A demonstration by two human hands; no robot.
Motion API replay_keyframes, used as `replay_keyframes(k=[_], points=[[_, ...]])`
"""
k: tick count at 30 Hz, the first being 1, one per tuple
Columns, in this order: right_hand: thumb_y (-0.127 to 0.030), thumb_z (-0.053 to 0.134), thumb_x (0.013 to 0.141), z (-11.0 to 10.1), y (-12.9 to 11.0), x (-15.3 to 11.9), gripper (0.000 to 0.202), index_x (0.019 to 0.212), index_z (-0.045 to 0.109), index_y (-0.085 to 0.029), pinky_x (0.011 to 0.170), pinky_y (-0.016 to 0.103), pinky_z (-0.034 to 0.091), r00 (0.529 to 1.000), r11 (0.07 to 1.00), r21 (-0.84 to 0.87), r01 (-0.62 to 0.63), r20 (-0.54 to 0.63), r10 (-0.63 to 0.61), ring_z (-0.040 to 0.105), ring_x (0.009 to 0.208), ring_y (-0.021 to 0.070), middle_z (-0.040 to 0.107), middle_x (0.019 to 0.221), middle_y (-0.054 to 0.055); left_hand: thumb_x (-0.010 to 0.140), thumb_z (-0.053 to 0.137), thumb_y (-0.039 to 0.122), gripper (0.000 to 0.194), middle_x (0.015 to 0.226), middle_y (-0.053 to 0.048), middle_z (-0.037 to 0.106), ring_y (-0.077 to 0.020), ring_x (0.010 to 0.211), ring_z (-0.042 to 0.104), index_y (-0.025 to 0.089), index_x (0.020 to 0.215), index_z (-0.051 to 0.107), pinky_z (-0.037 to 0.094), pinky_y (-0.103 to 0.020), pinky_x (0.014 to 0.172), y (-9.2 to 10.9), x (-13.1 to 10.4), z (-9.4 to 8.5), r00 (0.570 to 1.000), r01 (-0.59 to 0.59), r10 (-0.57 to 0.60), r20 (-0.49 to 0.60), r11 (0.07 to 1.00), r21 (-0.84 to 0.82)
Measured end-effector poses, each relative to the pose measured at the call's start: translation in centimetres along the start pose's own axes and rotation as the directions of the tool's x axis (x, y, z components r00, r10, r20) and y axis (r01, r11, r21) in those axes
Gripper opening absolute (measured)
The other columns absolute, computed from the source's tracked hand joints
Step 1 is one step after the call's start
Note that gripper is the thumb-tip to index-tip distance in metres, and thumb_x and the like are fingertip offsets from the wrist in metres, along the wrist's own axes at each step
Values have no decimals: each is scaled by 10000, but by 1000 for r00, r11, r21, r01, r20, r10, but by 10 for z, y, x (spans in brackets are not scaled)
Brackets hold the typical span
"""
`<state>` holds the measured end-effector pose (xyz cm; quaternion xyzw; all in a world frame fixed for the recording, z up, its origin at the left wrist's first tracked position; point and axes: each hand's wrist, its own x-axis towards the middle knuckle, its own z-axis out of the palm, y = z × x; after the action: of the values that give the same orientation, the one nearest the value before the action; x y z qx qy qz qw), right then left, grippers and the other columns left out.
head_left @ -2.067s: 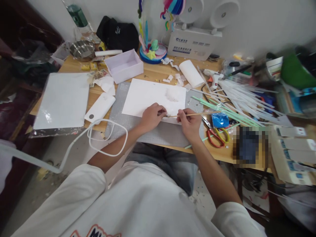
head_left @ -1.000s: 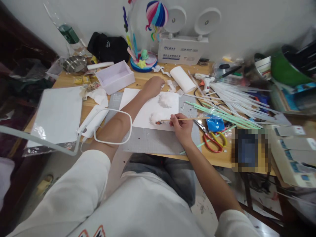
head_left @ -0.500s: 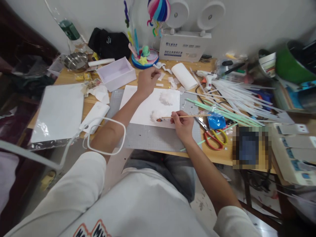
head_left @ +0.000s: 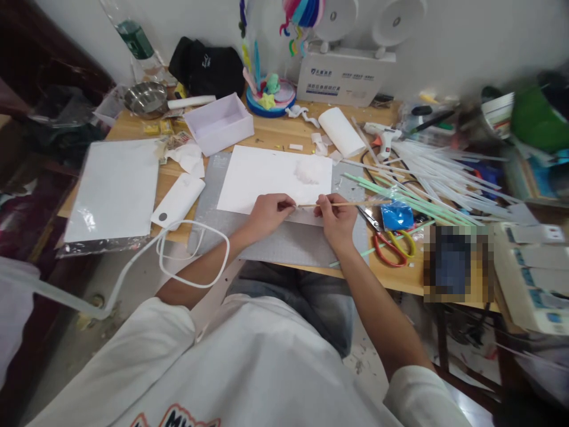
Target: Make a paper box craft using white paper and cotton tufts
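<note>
My right hand [head_left: 336,218] pinches a thin wooden stick [head_left: 362,203], which lies nearly level and points right past the scissors. At the stick's left end, my left hand [head_left: 272,214] has its thumb and fingertips pressed together. What sits between those fingers, if anything, is too small to make out. Both hands are over the front edge of a white sheet of paper [head_left: 249,172], which lies on a grey cutting mat [head_left: 207,196]. A loose heap of white fluff [head_left: 308,170] rests on the paper beyond the right hand. Any second tuft by the fingers is hidden.
Red-and-yellow-handled scissors [head_left: 391,249], green sticks [head_left: 391,196] and a glue gun [head_left: 384,136] lie to the right. A lilac box [head_left: 220,127] and white power bank [head_left: 178,200] are at left. A white cable [head_left: 226,249] loops above my left forearm.
My left hand has come down from the back of the paper to the stick's left end. The view has shifted slightly. My right hand still holds the stick.
</note>
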<state>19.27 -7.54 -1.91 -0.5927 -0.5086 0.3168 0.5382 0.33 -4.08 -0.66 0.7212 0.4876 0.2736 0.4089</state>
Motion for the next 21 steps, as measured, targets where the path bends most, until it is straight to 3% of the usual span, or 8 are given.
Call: replay_keyframes(k=[5, 10, 14, 21], points=[[-556, 609, 922, -1, 0, -3, 423, 685, 634, -206, 516, 247, 399, 999, 998, -40, 50, -14, -50, 557, 501, 111, 635, 562, -14, 858, 687, 187, 98, 887, -34, 722, -149, 787, 639, 191, 891, 779, 490, -288, 745, 0, 1, 4, 995, -56, 66, -73, 989, 138], [-557, 516, 963, -5, -3, -13, 475, 635, 601, -225, 557, 286, 424, 976, 969, -169, 179, -90, -196, 568, 515, 136, 622, 547, 2, 867, 706, 219, 95, 901, -31, 707, -138, 784, 633, 205, 899, 794, 508, -285, 765, -4, 4, 6, 993, -3, 12, -117, 997, 76], [-480, 511, 975, -5, -9, -17, 430, 650, 636, -228, 579, 300, 427, 943, 896, -304, 324, 33, -330, 596, 539, 149, 658, 570, 28, 864, 721, 242, 86, 886, -23, 712, -140, 779, 632, 226, 894, 801, 505, -293, 767, -9, 7, 6, 993, -7, 14, -115, 998, 57], [-500, 475, 983, -1, -10, -14, 422, 708, 656, -235, 610, 310, 446, 942, 856, -393, 336, 116, -316, 635, 600, 173, 704, 637, 51, 864, 724, 251, 94, 885, -20, 707, -138, 776, 633, 227, 897, 808, 489, -288, 742, -5, 6, 4, 995, 1, 6, -98, 998, 66]])
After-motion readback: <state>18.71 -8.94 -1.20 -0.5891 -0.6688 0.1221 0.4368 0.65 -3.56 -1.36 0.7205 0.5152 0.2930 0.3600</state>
